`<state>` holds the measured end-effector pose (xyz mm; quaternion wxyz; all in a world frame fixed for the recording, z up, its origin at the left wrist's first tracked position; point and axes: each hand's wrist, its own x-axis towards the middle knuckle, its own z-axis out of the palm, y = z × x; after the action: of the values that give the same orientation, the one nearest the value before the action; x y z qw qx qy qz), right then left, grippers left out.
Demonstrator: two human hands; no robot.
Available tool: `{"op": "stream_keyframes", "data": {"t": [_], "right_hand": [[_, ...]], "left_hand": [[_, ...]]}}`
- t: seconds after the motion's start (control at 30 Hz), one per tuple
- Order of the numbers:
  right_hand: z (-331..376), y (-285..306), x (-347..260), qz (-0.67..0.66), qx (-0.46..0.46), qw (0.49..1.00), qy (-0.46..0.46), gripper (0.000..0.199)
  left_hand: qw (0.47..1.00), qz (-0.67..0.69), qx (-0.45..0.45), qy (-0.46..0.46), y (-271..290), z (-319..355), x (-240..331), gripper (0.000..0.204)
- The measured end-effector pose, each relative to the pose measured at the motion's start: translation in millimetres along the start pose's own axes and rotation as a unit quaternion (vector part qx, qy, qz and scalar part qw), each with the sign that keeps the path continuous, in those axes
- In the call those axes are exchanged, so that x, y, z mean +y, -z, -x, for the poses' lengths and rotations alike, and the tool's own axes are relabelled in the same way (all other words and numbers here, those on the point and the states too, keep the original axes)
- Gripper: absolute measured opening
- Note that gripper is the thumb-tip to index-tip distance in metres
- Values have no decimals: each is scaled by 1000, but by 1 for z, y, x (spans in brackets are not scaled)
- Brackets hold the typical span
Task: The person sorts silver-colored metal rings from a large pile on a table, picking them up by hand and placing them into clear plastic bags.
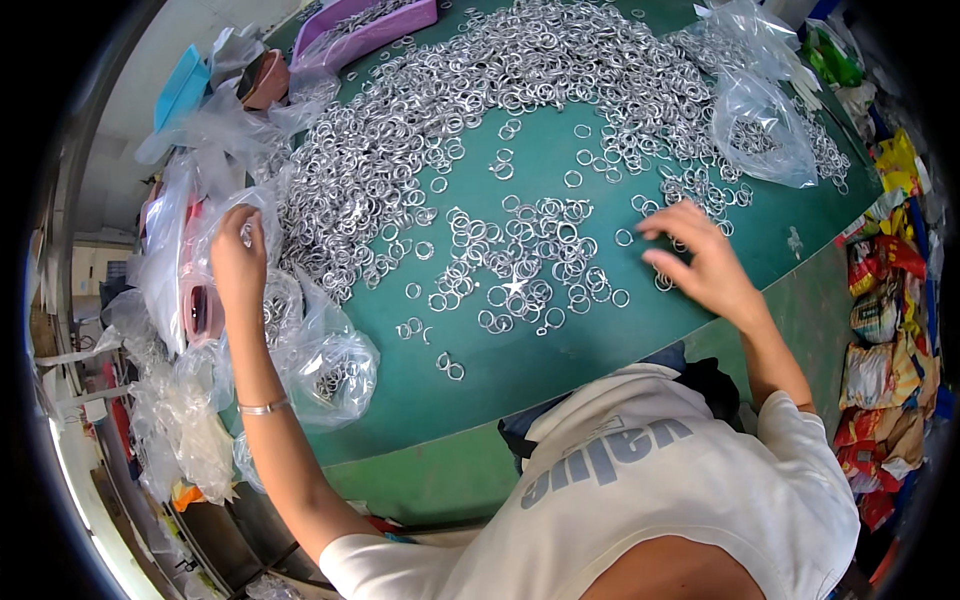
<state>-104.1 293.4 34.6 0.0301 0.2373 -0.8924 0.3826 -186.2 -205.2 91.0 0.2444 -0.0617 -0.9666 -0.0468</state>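
Observation:
Silver-coloured metal rings cover much of the green table (440,395). A large heap of rings (400,150) curves along the far and left sides, and a smaller pile of rings (560,240) lies in the middle, with a star-shaped piece (515,286) among them. My left hand (240,250) is above clear plastic bags (170,260) left of the heap, its fingers curled together; whatever they hold is hidden. On the right, my right hand (705,260) hovers with thumb and fingers apart, beside a single ring (624,237) and a small cluster of rings (700,188).
A purple tray (410,20) with rings stands at the far left, near a light-blue tray (180,90). A clear bag (765,130) lies on the far right of the heap. Another bag with rings (335,370) rests at the left. Colourful packets (870,375) line the right side.

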Motion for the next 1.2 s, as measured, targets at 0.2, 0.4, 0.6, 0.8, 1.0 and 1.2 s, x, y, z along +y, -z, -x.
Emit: {"op": "stream_keyframes", "data": {"t": [0.2,0.4,0.6,0.8,1.0,1.2], "right_hand": [[2,-46,-11,61,-62,986,145,30],[-1,-36,22,121,52,986,99,18],[-16,-35,4,129,84,984,93,32],[-24,-56,-6,129,-47,976,167,30],[-23,-44,-2,128,35,987,86,17],[-26,-52,-15,94,17,988,124,15]], "left_hand": [[971,229,-64,-1,7,39,135,31],[938,275,-199,-66,-29,120,231,49],[944,307,-115,-39,-51,147,231,23],[956,260,-31,135,-42,147,203,9],[977,202,-40,50,-42,140,219,32],[977,175,-114,-44,-58,129,240,28]]}}
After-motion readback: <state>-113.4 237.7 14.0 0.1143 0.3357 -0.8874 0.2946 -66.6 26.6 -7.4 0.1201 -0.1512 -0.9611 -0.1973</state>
